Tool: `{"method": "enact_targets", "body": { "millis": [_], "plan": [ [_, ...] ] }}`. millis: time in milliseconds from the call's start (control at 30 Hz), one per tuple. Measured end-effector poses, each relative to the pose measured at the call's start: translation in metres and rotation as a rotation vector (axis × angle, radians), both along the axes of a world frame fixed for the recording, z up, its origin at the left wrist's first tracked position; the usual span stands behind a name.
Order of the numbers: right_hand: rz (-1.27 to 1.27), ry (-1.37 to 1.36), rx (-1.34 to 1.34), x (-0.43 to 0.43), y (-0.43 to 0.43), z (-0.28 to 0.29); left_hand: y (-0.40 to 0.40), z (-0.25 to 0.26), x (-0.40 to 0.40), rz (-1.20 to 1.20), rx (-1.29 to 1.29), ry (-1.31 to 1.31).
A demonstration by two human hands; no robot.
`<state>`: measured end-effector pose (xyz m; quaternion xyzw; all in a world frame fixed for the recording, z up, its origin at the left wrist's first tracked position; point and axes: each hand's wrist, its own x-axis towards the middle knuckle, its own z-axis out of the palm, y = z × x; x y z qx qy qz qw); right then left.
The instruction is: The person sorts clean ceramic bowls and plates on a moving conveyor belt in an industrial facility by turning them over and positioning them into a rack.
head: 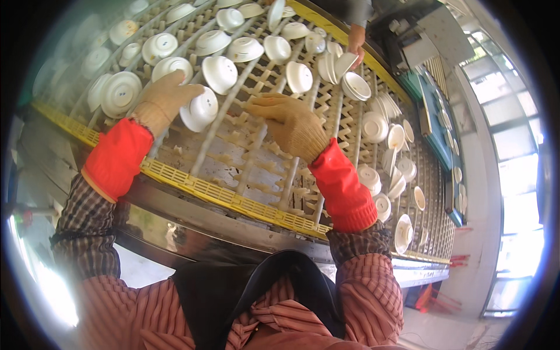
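A pegged conveyor belt [227,151] carries many white bowls, several of them upside down. My left hand [168,94], in a tan knit glove, is at a white bowl [202,109], its thumb against the bowl's upper edge and its fingers over another bowl [174,65]; whether it grips either is unclear. My right hand [288,120], gloved alike, is stretched over the belt with its palm down and nothing visible in it. Just beyond it lies a white bowl [299,77], apart from the fingers. Red cuffs cover both wrists.
Yellow edging [236,203] runs along the belt's near side. Across the belt a co-worker's hand [356,43] holds a white dish [344,65]. More bowls and stacked dishes [385,107] lie to the right. A teal conveyor [431,131] with dishes runs beyond.
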<state>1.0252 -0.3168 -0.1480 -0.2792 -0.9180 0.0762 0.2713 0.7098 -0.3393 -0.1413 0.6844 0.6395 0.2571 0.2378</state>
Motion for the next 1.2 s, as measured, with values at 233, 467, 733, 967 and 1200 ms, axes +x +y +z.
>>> {"method": "enact_targets", "body": {
  "millis": [233, 467, 733, 967, 1200],
  "plan": [
    [-0.971, 0.119, 0.098, 0.146, -0.036, -0.005, 0.018, -0.020, 0.013, -0.141, 0.084, -0.168],
    [-1.470, -0.219, -0.131, 0.253, -0.061, -0.020, 0.010, 0.005, -0.013, -0.249, 0.174, 0.515],
    [-1.217, -0.241, -0.155, 0.266, -0.044, -0.036, 0.011, 0.011, 0.054, -0.337, 0.471, 0.752],
    [-0.428, -0.116, 0.214, 0.134, -0.025, 0.012, 0.032, 0.010, 0.053, -0.297, 0.276, 0.858],
    [-0.363, 0.174, 0.060, 0.009, 0.024, 0.031, 0.034, 0.018, 0.052, -0.104, 0.147, 0.674]
  ]
}}
